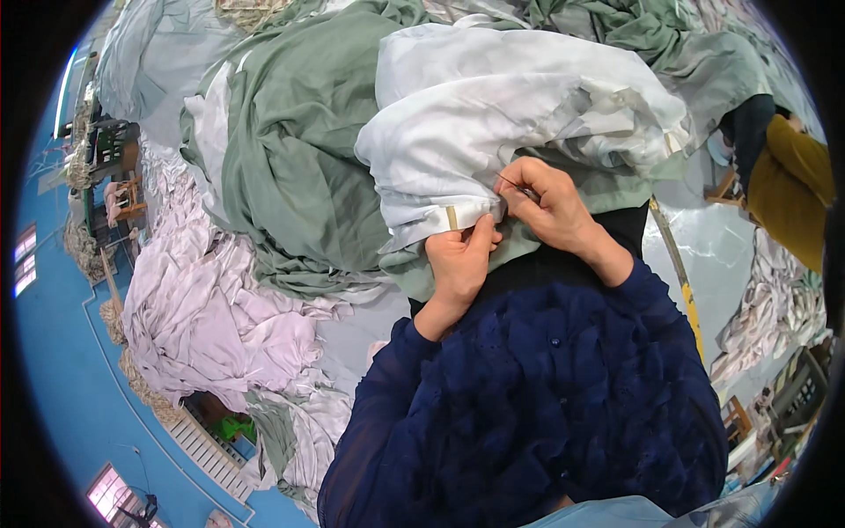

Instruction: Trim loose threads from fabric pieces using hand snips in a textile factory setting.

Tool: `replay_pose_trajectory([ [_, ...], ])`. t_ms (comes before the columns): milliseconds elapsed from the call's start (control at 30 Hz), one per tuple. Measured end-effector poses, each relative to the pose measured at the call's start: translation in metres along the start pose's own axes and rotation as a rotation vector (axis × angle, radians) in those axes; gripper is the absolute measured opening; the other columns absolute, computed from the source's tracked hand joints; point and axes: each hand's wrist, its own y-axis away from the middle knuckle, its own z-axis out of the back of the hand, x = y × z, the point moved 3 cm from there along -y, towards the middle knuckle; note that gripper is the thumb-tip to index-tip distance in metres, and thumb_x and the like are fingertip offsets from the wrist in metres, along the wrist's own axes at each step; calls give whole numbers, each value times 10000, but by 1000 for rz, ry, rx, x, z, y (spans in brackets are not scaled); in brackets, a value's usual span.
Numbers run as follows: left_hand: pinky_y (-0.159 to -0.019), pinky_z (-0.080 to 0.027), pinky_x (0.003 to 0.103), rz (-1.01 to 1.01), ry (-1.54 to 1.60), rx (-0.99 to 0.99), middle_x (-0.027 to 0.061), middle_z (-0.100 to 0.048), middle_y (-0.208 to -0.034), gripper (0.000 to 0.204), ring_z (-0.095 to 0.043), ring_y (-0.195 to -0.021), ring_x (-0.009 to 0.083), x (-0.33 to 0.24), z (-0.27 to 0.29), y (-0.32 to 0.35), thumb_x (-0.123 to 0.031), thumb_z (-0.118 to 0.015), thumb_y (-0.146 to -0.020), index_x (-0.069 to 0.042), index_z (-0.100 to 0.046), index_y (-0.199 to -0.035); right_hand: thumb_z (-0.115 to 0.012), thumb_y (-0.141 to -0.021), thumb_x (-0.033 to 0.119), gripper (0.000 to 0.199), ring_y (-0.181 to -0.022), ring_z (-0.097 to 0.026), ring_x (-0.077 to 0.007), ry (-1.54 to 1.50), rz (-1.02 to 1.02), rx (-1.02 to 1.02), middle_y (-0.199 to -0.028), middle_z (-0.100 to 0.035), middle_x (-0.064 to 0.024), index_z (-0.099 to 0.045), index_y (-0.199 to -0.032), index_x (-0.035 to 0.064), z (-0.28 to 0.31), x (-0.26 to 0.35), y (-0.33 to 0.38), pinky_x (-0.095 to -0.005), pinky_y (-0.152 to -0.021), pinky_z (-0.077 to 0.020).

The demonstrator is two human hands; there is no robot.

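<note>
A bunched white cloth [475, 106] lies over my lap, with its gathered edge toward me. My left hand [458, 264] is closed on that edge, the thumb pressed on top and the fingers partly under the fabric. A short tan strip [452, 217] shows on the cloth just beyond the left fingers. To its right, my right hand [550, 207] is closed in a pinch close above the cloth. A thin, dark, needle-like piece [510, 182] shows at its fingertips; its exact kind is too small to tell. Green fabric [519, 248] hangs under both hands.
A large green cloth heap [304, 150] rises to the left, and pale pink cloth [211, 308] is piled lower left. More green fabric [625, 26] lies at the far side. A person in a mustard garment [792, 189] is at the right, near a wooden stool [726, 189].
</note>
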Motion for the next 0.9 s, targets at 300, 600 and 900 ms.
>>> replay_pose_trajectory([
  [300,-574,-523,232,2,84,33,59,-695,-845,99,-644,-655,102,-2,0,-1,-10,-644,-927,42,-683,-1002,-572,-984,137,133,-536,-467,-26,-667,-493,192,-685,-533,29,-553,-882,52,-6,-4,-1,-204,-487,-341],
  [600,-571,-516,240,-49,119,-33,65,-680,-810,60,-649,-661,113,-5,2,-6,-2,-644,-922,43,-660,-957,-587,-978,110,107,-522,-465,-38,-389,-424,357,-633,-511,38,-548,-900,48,-7,-23,36,-219,-479,-353],
  [900,-585,-515,232,-70,139,-1,53,-687,-861,92,-646,-678,105,-3,2,-1,-20,-654,-931,30,-661,-1007,-636,-942,106,225,-577,-510,-21,-486,-509,163,-740,-584,42,-650,-1145,8,0,-3,8,-197,-542,-406],
])
